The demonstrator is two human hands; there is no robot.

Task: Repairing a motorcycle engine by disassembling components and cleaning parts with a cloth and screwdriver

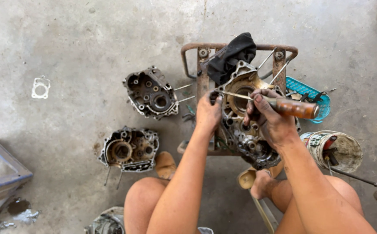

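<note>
Rusty steel forms the small stand (202,65) that carries a grimy engine crankcase (245,125), set on the concrete floor (80,39) in front of the seated person. The right hand (270,119) has its fingers wrapped tight around the wooden handle of a screwdriver (284,105), whose shaft lies across the case toward the left. The left hand (208,113) meets the tip there, fingers curled against the case edge. A black rag (232,54) drapes the stand's top. Two other crankcase halves (151,93) (130,149) lie well apart on the floor at left; a blue basket (312,93) and a dirty bucket (338,149) sit at right.
</note>
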